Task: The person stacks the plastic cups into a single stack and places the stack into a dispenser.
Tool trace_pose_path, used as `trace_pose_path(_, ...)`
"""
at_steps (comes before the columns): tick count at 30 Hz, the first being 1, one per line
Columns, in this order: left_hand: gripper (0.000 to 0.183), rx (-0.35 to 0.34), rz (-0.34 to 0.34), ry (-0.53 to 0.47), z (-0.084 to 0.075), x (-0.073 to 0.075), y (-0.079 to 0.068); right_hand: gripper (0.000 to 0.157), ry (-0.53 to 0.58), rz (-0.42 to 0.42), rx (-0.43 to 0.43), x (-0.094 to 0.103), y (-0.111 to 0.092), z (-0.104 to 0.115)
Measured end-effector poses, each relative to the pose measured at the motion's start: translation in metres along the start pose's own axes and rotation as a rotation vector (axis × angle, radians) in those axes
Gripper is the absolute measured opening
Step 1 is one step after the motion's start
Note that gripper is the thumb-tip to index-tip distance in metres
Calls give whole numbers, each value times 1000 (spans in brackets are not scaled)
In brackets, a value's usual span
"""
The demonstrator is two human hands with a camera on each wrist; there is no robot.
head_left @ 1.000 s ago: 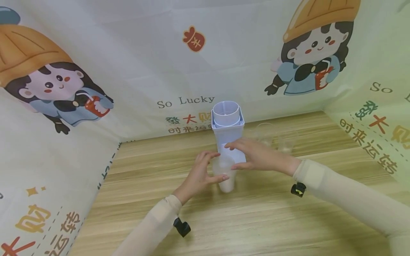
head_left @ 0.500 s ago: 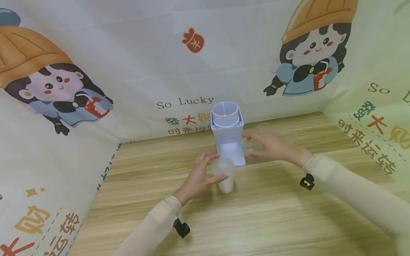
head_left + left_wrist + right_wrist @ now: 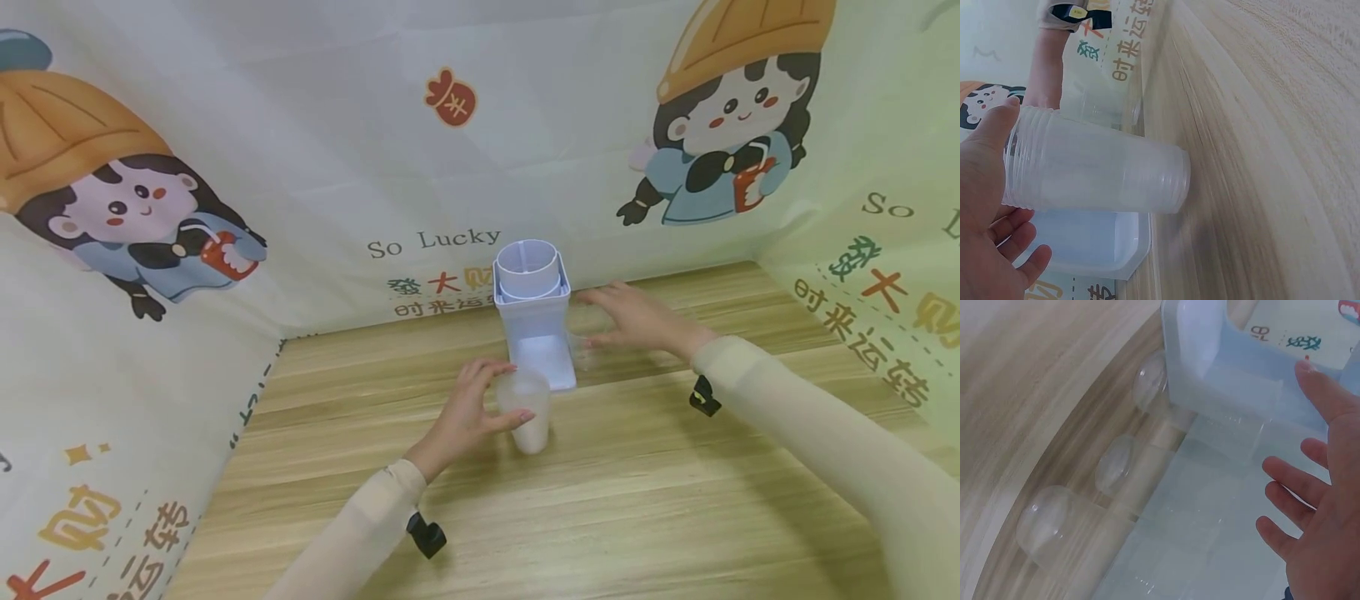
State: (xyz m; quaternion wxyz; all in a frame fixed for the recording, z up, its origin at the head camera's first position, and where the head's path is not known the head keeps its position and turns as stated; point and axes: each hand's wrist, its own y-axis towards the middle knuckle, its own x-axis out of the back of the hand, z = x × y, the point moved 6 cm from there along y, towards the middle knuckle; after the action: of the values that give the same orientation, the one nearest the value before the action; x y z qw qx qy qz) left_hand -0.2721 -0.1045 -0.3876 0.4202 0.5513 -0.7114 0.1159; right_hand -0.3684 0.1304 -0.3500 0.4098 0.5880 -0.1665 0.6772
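Note:
My left hand [image 3: 467,415] grips a stack of frosted clear plastic cups [image 3: 531,425] near the rims, thumb on one side and fingers on the other. Several nested rims show in the left wrist view on the cup stack [image 3: 1104,162], whose base is close to the table. Behind it stands a pale plastic holder [image 3: 536,321] with a round tube in its square top. My right hand [image 3: 641,321] is just right of this holder, fingers spread and apart from the thumb. Between them, in the right wrist view, is a see-through cup [image 3: 1244,425] beside the holder.
Two more see-through cups, a middle cup [image 3: 1113,465] and an outer cup [image 3: 1044,522], stand in a row with it. The wooden table [image 3: 600,500] meets a printed cloth backdrop [image 3: 337,167] behind the holder and on both sides.
My right hand has moved from above the cup stack to the right side of the holder, and a see-through cup now shows by its fingers. The left hand keeps its grip in place.

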Motion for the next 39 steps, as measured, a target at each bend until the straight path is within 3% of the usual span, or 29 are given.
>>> trace_pose_path(8, 69, 13, 3, 0, 0, -1, 0, 74, 7, 46, -27, -6, 6, -9)
trace_pose_path(23, 67, 17, 7, -21, 3, -2, -1, 72, 11, 26, -33, -11, 11, -17)
trace_pose_path(31, 69, 28, 12, -22, 4, -3, -1, 69, 21, -11, -17, 2, 1, -12)
trace_pose_path(39, 68, 22, 6, -19, 5, -3, -1, 70, -4, 6, -2, 8, -17, -7)
